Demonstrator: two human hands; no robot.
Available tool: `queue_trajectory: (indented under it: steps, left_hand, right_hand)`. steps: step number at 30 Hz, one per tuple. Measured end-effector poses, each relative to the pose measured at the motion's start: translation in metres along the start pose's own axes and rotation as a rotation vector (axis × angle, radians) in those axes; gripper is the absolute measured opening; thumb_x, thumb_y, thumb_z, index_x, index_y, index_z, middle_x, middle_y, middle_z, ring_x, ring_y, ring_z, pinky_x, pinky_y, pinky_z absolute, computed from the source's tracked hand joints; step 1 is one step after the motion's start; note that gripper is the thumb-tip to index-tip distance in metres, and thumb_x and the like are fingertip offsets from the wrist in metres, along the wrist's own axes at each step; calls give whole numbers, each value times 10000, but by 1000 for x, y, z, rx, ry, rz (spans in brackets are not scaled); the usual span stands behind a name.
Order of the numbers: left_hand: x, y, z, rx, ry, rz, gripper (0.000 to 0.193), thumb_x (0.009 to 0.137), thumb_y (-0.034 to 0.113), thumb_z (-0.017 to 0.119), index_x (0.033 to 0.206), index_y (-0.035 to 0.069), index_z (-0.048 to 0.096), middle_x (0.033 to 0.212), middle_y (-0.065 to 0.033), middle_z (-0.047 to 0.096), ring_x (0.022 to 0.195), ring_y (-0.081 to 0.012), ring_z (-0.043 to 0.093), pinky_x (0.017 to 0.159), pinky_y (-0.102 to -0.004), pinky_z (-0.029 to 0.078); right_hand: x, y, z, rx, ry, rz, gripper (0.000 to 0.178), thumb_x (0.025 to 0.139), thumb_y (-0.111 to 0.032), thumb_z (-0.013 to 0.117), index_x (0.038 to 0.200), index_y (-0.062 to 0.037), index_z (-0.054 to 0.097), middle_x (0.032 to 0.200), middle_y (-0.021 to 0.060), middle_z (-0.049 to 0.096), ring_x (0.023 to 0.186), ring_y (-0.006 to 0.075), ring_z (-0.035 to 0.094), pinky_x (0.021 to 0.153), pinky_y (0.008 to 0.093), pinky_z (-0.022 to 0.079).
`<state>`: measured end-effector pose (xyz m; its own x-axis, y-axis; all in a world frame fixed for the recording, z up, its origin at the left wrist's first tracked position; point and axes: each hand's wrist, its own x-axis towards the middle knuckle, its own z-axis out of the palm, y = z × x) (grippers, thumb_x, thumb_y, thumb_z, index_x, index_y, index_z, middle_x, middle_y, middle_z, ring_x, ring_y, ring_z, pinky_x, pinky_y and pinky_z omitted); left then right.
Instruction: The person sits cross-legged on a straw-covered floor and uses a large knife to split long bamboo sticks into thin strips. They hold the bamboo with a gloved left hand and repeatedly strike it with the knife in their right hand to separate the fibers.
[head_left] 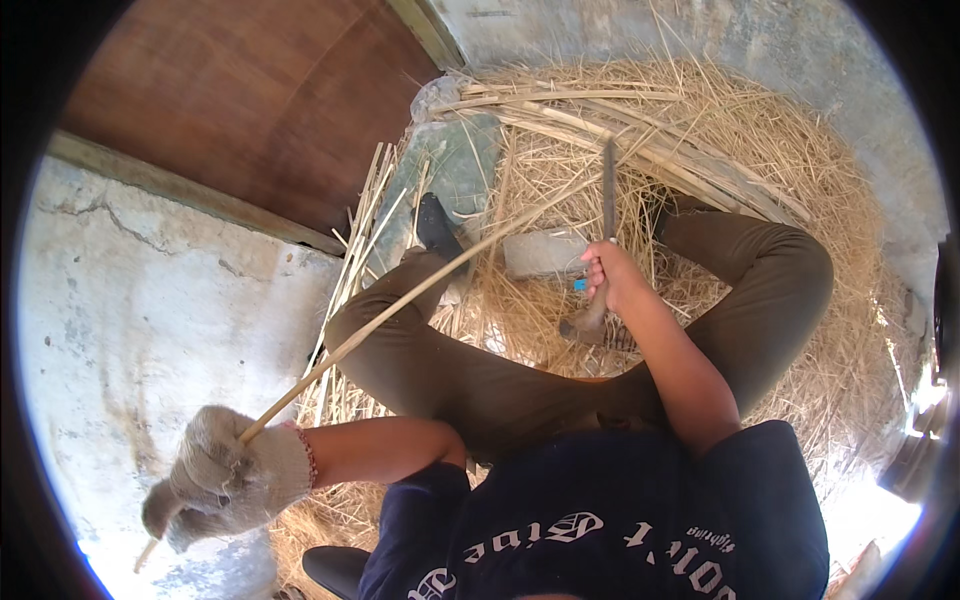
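Observation:
My left hand [228,470], in a grey knit glove, is closed around a long pale bamboo strip [390,310]. The strip slants up from the glove, over my left leg, toward the middle of the straw; a short end pokes out below the glove. My bare right hand [615,277] grips a long narrow knife [609,190] by its thick wooden handle, the dark blade pointing away from me. The strip's far end passes near the blade, though I cannot tell whether they touch. Just left of that hand lies a grey block [545,254].
I sit with knees spread on straw-like shavings [780,130]. Split bamboo strips [690,170] lie beyond the knife, and more strips [365,215] lean at the left. A greenish slab [460,150] lies by my left foot. A wall [150,290] and brown panel [240,110] bound the left.

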<state>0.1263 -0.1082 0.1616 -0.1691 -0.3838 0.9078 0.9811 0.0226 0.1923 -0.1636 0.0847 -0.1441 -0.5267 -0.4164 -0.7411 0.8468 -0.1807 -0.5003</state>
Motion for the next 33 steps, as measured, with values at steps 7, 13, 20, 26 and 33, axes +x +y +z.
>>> queue_trajectory:
  steps: [7,13,20,26,33]
  left_hand:
    - [4,-46,12,156,-6,-196,379,1009,506,603,932,137,644,484,85,447,389,-20,359,352,-176,305]
    - [18,-75,9,109,-147,-337,537,1007,548,578,1123,33,677,547,70,420,448,-47,372,407,-224,317]
    - [-17,-201,4,535,254,-105,447,1045,531,539,1019,114,697,527,86,301,443,-42,280,392,-217,263]
    - [-21,-227,-19,366,385,-408,522,999,599,576,785,125,605,590,48,355,482,-87,268,433,-257,239]
    - [-27,-226,-40,395,413,-414,594,950,690,573,728,142,513,607,34,394,505,-114,290,464,-298,258]
  right_hand:
    - [-20,-16,11,68,-119,53,276,818,-80,653,729,-161,404,618,-32,387,468,102,349,482,321,344]
    - [-41,0,32,-217,-125,43,270,828,-101,673,721,-150,430,574,-41,413,432,92,370,453,308,346]
    - [-45,24,36,-670,-216,-136,243,829,-154,703,700,-10,554,539,51,517,408,170,491,386,361,403]
    - [-49,30,35,-750,-189,-205,255,821,-179,712,706,8,583,546,88,559,405,191,509,395,386,401]
    - [-49,39,36,-727,-230,-168,213,831,-164,691,721,-15,586,537,65,539,400,169,493,391,358,382]
